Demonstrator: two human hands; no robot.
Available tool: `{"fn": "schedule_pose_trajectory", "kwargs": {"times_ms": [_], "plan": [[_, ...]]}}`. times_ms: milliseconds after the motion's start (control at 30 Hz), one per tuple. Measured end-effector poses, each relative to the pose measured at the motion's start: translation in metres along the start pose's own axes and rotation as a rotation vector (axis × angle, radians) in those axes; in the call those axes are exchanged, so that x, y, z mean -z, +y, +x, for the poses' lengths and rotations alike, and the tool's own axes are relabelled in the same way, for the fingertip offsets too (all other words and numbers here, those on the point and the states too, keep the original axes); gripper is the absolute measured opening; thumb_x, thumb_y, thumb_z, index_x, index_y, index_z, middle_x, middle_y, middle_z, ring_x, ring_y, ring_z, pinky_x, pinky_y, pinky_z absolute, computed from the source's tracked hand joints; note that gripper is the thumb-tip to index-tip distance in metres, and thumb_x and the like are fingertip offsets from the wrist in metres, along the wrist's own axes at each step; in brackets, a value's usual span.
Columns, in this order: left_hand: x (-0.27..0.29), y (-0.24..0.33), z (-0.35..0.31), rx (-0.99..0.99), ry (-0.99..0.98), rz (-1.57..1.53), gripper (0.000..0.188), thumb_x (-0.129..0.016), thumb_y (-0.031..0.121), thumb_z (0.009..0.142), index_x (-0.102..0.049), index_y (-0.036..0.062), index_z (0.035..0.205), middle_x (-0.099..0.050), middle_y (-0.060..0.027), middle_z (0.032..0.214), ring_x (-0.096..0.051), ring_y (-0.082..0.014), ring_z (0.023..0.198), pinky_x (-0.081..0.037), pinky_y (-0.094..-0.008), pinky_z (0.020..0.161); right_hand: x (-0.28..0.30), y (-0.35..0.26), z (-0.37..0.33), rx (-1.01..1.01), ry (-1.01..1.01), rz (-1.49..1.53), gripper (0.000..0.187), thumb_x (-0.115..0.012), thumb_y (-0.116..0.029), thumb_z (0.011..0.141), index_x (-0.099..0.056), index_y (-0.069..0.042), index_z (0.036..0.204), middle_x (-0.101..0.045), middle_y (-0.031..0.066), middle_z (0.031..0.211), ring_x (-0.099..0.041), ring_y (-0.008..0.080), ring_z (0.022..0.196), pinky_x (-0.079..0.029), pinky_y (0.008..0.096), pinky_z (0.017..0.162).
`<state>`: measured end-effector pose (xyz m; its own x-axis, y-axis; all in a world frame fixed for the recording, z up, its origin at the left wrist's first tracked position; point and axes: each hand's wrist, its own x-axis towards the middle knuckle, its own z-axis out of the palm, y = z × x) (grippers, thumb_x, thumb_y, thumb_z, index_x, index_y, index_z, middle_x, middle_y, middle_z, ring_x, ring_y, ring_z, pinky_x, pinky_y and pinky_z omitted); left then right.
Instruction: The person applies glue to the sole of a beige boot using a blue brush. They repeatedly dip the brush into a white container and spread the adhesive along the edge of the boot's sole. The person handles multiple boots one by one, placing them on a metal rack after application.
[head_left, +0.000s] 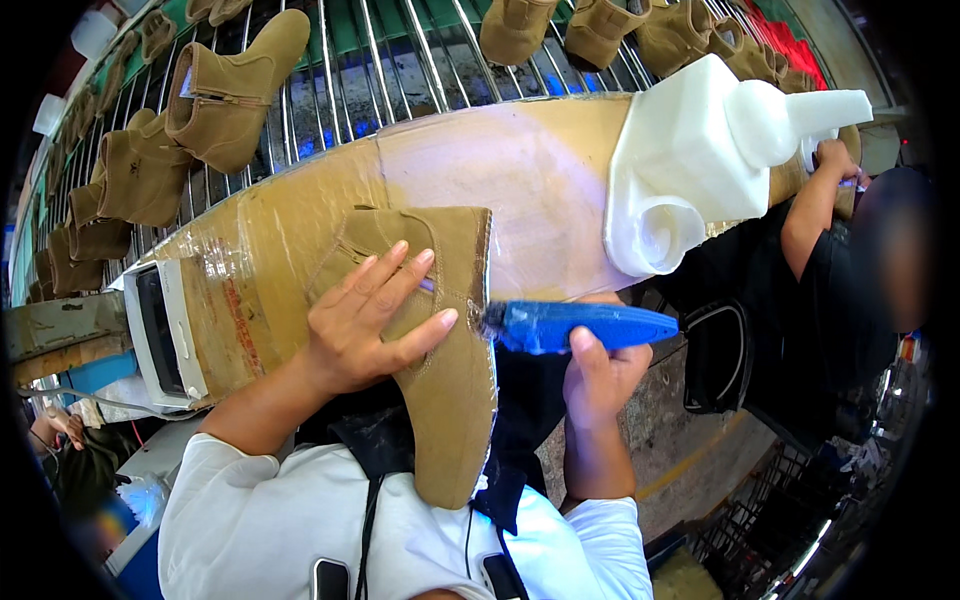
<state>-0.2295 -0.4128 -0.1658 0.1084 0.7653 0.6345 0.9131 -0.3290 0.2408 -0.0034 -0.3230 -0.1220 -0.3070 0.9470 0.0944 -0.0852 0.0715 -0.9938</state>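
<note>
A tan suede ankle boot (440,400) lies on its side across the near edge of the cardboard-covered bench, its toe toward my body. A pale line runs along its right edge, beside the sole. My left hand (365,325) rests on the boot's shaft with fingers spread and stretched out, pressing it from above. A small purple patch shows by the fingertips. My right hand (605,375) is closed around a blue-handled brush (590,326). Its dark bristles touch the boot's right edge, near my left thumb.
A white plastic bottle with a spout and cup (690,150) stands on the bench (540,200) at right. Beyond, a metal-bar rack (375,60) carries several tan boots (225,100). A grey-framed box (165,330) sits at left. Another person (830,240) works at far right.
</note>
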Motion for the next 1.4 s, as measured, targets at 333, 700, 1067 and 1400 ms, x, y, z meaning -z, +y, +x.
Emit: {"fn": "schedule_pose_trajectory", "kwargs": {"times_ms": [333, 700, 1067, 1400], "plan": [[0.0, 0.002, 0.004, 0.018, -0.01, -0.003, 0.03, -0.06, 0.02, 0.083, -0.061, 0.0282, 0.113, -0.062, -0.0166, 0.121, -0.064, -0.0313, 0.107, -0.055, -0.0386, 0.083, 0.004, -0.025, -0.008, 0.073, -0.151, -0.058, 0.022, -0.072, -0.014, 0.076, -0.064, 0.005, 0.083, -0.062, 0.0143, 0.084, -0.057, 0.0166, 0.073, -0.045, 0.0285, 0.065], [0.008, -0.001, 0.019, 0.026, -0.062, -0.071, 0.046, -0.072, 0.023, 0.072, -0.062, 0.0265, 0.118, -0.06, -0.0192, 0.122, -0.063, -0.0343, 0.106, -0.054, -0.0424, 0.084, 0.008, -0.046, -0.011, 0.031, 0.054, -0.084, 0.03, -0.074, -0.022, 0.075, -0.063, 0.004, 0.085, -0.062, 0.0132, 0.085, -0.056, 0.0153, 0.072, -0.045, 0.027, 0.064], [0.015, 0.0, 0.033, 0.065, -0.101, -0.08, 0.062, -0.072, 0.017, 0.067, -0.059, 0.0293, 0.127, -0.062, -0.0153, 0.119, -0.064, -0.0315, 0.102, -0.053, -0.0399, 0.086, 0.009, -0.08, -0.03, 0.182, -0.306, 0.078, 0.027, -0.077, -0.024, 0.076, -0.066, 0.0, 0.077, -0.062, 0.0112, 0.07, -0.056, 0.0163, 0.054, -0.043, 0.0267, 0.047], [0.02, 0.003, 0.048, 0.103, -0.093, -0.081, 0.058, -0.079, 0.019, 0.065, -0.061, 0.0154, 0.121, -0.064, -0.0154, 0.116, -0.065, -0.0315, 0.101, -0.052, -0.0387, 0.082, 0.005, -0.021, -0.042, 0.903, 0.068, -0.537, 0.025, -0.061, -0.024, 0.09, -0.055, -0.003, 0.101, -0.054, 0.0127, 0.089, -0.058, 0.0223, 0.068, -0.047, 0.0303, 0.058]]}}
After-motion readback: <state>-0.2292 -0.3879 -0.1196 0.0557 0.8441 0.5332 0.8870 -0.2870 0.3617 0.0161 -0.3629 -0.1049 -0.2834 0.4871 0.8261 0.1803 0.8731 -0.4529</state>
